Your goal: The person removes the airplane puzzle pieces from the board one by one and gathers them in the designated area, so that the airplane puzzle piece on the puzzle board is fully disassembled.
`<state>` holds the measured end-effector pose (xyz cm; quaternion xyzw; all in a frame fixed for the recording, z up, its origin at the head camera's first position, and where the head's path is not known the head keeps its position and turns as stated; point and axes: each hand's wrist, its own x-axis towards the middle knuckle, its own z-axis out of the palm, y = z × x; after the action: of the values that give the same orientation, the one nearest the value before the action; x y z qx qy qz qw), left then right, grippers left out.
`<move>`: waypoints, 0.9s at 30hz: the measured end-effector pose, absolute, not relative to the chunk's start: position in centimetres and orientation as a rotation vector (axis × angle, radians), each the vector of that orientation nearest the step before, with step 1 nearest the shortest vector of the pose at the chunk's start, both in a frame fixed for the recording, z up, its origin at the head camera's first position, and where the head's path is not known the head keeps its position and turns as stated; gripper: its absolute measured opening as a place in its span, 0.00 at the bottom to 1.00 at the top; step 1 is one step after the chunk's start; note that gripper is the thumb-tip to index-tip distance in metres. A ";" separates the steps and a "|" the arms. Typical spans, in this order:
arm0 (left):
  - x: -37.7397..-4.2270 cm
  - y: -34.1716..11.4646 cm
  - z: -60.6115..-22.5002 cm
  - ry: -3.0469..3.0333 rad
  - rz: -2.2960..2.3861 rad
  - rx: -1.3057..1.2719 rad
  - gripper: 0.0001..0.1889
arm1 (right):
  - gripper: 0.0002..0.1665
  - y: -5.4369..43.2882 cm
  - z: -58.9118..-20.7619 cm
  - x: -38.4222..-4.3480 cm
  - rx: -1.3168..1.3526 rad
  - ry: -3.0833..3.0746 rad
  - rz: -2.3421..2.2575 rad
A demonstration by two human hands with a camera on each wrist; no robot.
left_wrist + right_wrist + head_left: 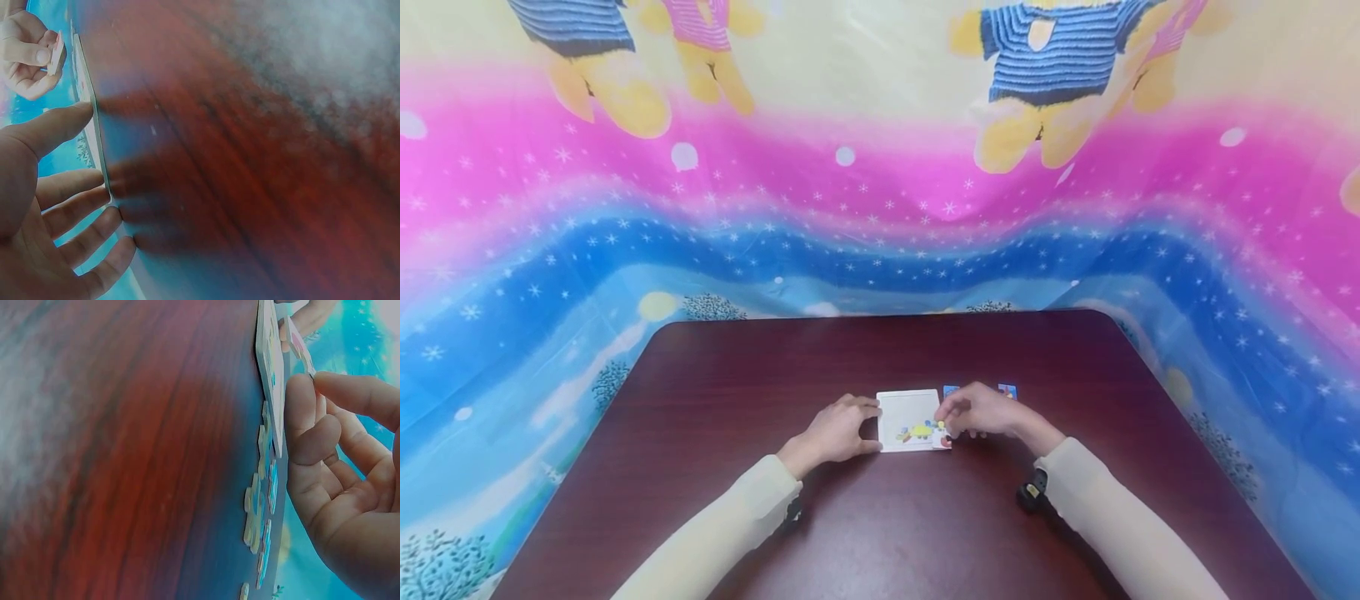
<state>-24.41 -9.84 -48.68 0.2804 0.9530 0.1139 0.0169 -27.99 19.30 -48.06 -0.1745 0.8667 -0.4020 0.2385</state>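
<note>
A small white puzzle tray (891, 412) lies on the table, with a yellow and multicoloured picture along its lower part. My left hand (838, 427) is at its left edge; in the left wrist view the extended thumb and fingers (65, 125) touch the tray's side. Over the tray's right end my right hand (981, 408) pinches a thin puzzle piece (299, 347) between thumb and forefinger. That piece has some red on its face and is held tilted, above the tray. Its lower edge is partly hidden by the fingers.
Several loose puzzle pieces (253, 512) lie beside the tray, on the right hand's side; a blue one (1008, 390) shows beyond the right hand. The dark red-brown table (760, 358) ends at a patterned cloth backdrop (880, 192).
</note>
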 end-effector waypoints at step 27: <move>-24.5 -9.8 -48.8 2.963 0.326 0.880 0.30 | 0.09 21.5 -48.4 -27.3 -0.495 2.349 -1.026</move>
<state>-24.45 -9.76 -48.76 0.2830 0.9532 0.1049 0.0166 -27.27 21.47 -48.37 -0.1830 0.8683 -0.3793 0.2621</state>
